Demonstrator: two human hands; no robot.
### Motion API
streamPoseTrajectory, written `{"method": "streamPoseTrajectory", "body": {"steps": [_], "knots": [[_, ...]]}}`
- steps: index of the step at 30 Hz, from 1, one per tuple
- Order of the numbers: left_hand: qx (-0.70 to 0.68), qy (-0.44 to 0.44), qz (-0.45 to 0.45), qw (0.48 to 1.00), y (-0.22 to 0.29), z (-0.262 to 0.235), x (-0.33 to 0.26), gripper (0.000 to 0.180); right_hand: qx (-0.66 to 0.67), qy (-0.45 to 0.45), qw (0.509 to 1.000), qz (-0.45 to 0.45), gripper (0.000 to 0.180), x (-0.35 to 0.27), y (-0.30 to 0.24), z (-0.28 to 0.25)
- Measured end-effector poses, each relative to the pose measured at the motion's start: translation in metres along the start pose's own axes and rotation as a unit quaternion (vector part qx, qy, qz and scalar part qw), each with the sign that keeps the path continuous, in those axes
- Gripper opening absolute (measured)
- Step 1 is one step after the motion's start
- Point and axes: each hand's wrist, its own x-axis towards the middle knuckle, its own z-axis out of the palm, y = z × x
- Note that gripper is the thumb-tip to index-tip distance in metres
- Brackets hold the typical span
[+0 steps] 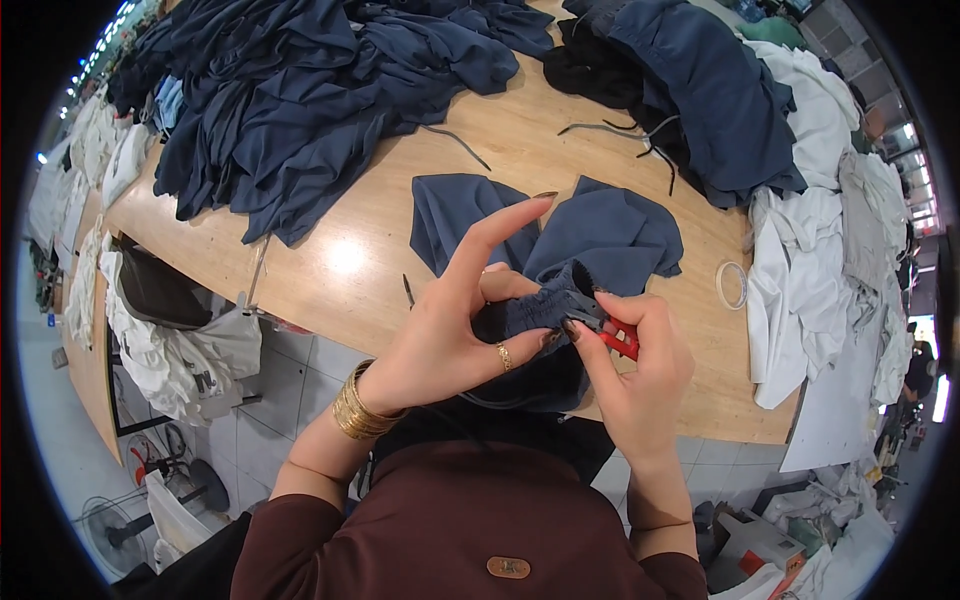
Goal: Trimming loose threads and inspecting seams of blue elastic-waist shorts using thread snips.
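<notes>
A pair of navy shorts (610, 235) lies partly on the table, its gathered elastic waistband (530, 312) lifted toward me. My left hand (455, 320) pinches the waistband between thumb and curled fingers, while its index finger stretches upward. My right hand (640, 370) is closed around small red-handled thread snips (622, 338). Their grey blades lie against the waistband's edge, where my right thumb and fingertip also touch the cloth. The folds below the waistband are dark and partly hidden by my hands.
A large heap of navy garments (300, 100) covers the table's far left. More navy clothing (700, 90) lies far right beside white cloth (790, 290). A roll of tape (732, 285) rests on the wooden table (340, 285). A fan (115, 530) stands low on the left.
</notes>
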Motion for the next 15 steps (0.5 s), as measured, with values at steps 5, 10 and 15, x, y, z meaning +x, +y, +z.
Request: {"method": "streamPoseTrajectory", "body": {"steps": [5, 10, 15], "knots": [[0.009, 0.02, -0.021, 1.0, 0.0005, 0.0016, -0.0018, 0.085, -0.002, 0.007, 1.0, 0.013, 0.023, -0.0016, -0.0007, 0.0009], [0.069, 0.014, 0.007, 0.997, -0.006, 0.0004, -0.0042, 0.085, 0.025, 0.037, 0.999, 0.001, 0.021, -0.0058, 0.0034, 0.0085], [0.01, 0.02, -0.008, 1.0, -0.0038, 0.0027, -0.0016, 0.086, 0.005, 0.035, 0.999, -0.012, 0.019, -0.0053, 0.0017, 0.0066]]}}
